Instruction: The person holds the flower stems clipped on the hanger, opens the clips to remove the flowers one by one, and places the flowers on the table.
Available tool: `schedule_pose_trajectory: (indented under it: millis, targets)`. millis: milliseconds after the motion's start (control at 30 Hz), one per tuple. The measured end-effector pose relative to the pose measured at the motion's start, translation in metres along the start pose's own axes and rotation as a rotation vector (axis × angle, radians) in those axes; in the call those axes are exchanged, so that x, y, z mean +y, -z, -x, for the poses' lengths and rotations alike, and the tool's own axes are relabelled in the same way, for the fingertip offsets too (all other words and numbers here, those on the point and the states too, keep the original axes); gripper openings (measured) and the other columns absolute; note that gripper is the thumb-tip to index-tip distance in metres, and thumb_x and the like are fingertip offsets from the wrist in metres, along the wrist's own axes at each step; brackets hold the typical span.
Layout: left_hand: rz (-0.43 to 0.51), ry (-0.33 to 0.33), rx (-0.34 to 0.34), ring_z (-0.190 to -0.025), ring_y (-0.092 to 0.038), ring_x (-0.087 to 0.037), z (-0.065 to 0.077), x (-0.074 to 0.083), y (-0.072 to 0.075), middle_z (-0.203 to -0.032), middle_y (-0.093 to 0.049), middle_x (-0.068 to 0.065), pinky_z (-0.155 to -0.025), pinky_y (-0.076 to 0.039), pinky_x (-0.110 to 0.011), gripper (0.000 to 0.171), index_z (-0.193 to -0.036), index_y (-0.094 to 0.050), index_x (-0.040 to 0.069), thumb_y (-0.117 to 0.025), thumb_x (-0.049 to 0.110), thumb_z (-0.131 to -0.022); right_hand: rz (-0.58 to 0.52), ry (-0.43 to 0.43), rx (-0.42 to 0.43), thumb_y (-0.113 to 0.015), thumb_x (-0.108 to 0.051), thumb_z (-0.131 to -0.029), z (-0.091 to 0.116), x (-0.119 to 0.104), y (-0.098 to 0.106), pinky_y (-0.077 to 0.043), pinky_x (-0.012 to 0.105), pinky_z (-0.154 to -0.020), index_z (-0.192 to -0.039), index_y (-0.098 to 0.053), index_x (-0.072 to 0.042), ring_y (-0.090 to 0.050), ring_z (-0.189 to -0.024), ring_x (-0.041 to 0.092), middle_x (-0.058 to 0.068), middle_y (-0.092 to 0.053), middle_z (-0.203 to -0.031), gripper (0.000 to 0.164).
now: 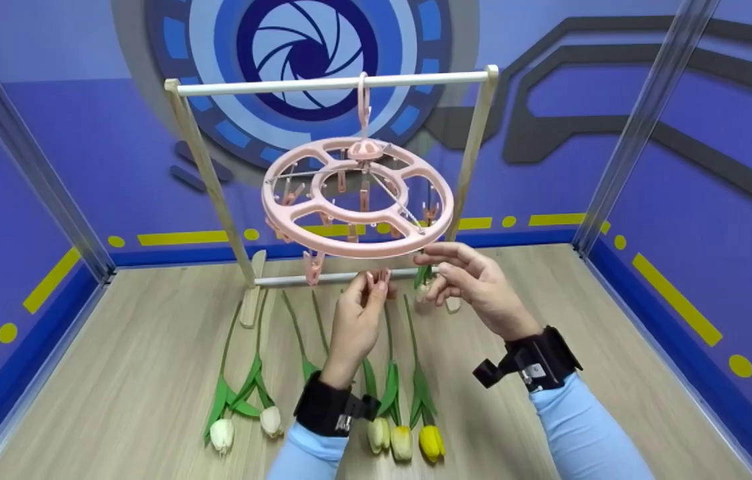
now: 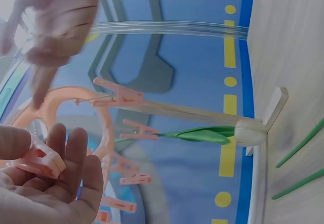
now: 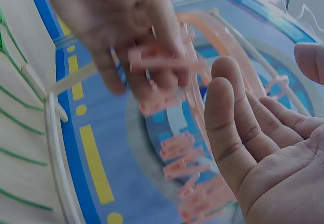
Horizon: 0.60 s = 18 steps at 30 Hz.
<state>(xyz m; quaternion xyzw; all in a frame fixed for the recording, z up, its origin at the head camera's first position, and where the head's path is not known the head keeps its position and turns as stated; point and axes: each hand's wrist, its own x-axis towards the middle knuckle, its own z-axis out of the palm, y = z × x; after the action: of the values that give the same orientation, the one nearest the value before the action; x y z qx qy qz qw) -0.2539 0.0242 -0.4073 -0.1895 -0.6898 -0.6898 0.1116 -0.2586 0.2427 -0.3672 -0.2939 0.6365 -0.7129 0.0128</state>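
Observation:
A pink round clip hanger (image 1: 356, 249) hangs by its hook from the wooden rack. Below its front rim my left hand (image 1: 356, 323) pinches one of its pink clothespins (image 2: 48, 164) between thumb and fingers. My right hand (image 1: 486, 297) is beside the rim's right side, fingers extended and palm turned toward the left hand in the right wrist view. It holds nothing that I can see. A white tulip (image 2: 250, 132) hangs head down from another clothespin (image 2: 139, 129), partly hidden behind the right hand in the head view.
Several tulips lie in a row on the wooden table, stems toward the rack, from a white tulip (image 1: 221, 435) at left to a yellow tulip (image 1: 431, 443) at right. The rack's top bar (image 1: 269, 87) and side posts (image 1: 213, 180) frame the hanger. Blue printed walls enclose the table.

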Motion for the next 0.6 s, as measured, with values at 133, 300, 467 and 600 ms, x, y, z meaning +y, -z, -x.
schedule_pose_trajectory:
  millis: [133, 300, 467, 600]
  targets:
    - [0.034, 0.004, 0.005, -0.104, -0.068, -0.028, 0.006, 0.007, 0.009, -0.107, -0.069, -0.022, -0.094, -0.056, -0.038, 0.016, -0.101, -0.057, -0.004, -0.049, 0.008, -0.109, 0.021, -0.034, 0.123, -0.055, -0.01, -0.107, 0.001, 0.012, 0.018, -0.057, 0.026, -0.071, -0.136, -0.054, 0.012, -0.072, -0.082, 0.018, 0.02, -0.068, -0.119, 0.036]
    - [0.082, -0.016, 0.025, -0.1, -0.067, -0.028, 0.01, 0.013, 0.021, -0.105, -0.068, -0.026, -0.094, -0.055, -0.038, 0.015, -0.097, -0.055, -0.004, -0.048, 0.004, -0.108, 0.065, -0.107, 0.287, -0.056, -0.005, -0.105, -0.002, 0.028, 0.034, -0.056, 0.025, -0.071, -0.127, -0.061, 0.009, -0.069, -0.084, 0.017, 0.01, -0.071, -0.11, 0.026]
    - [0.095, -0.003, 0.063, -0.098, -0.068, -0.024, 0.015, 0.019, 0.034, -0.103, -0.068, -0.023, -0.092, -0.054, -0.033, 0.019, -0.114, -0.06, -0.009, -0.048, 0.005, -0.108, 0.224, -0.149, 0.398, -0.059, -0.004, -0.103, -0.012, 0.038, 0.041, -0.056, 0.026, -0.076, -0.129, -0.06, 0.008, -0.067, -0.091, 0.016, 0.009, -0.068, -0.115, 0.028]
    - [0.136, -0.03, 0.085, -0.095, -0.067, -0.02, 0.016, 0.02, 0.045, -0.1, -0.068, -0.021, -0.09, -0.054, -0.033, 0.023, -0.118, -0.06, -0.013, -0.048, 0.003, -0.108, 0.312, -0.164, 0.449, -0.06, -0.003, -0.102, -0.024, 0.044, 0.045, -0.055, 0.026, -0.082, -0.134, -0.057, 0.008, -0.063, -0.104, 0.017, 0.019, -0.063, -0.127, 0.034]
